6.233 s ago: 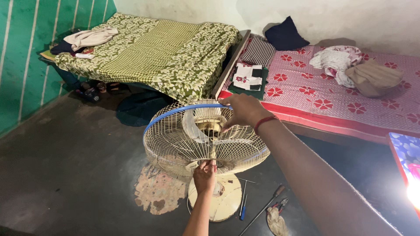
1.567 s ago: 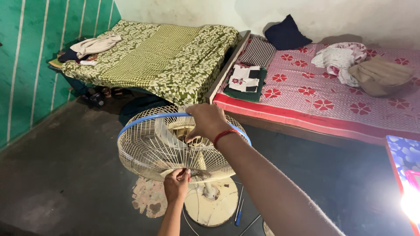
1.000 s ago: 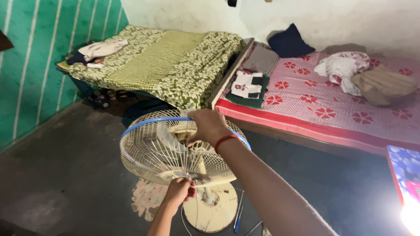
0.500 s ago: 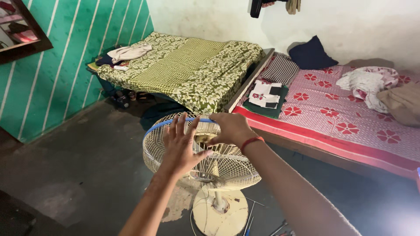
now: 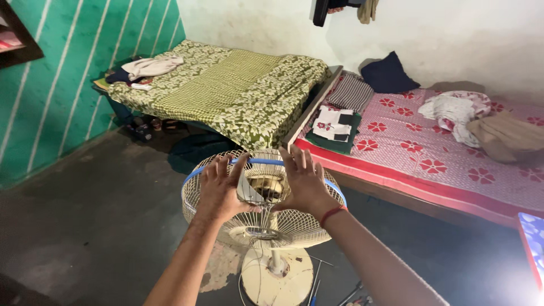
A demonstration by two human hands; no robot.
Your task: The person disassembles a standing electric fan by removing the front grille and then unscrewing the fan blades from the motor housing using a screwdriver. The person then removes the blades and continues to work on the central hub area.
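Note:
A pedestal fan with a cream wire grille and a blue rim stands on a round cream base on the dark floor, its head tilted toward me. My left hand lies flat on the left side of the grille, fingers spread. My right hand, a red thread on its wrist, rests on the right side, fingers apart. Between the two hands the fan's hub and blades show through the wires.
A bed with a green patterned cover and one with a red flowered sheet stand behind the fan, folded clothes and pillows on them. Screwdrivers lie by the base. A green striped wall runs along the left.
My left hand has come up from the fan's lower edge onto the front grille. My right hand has shifted from the top rim to the grille's right side. The view has tilted up.

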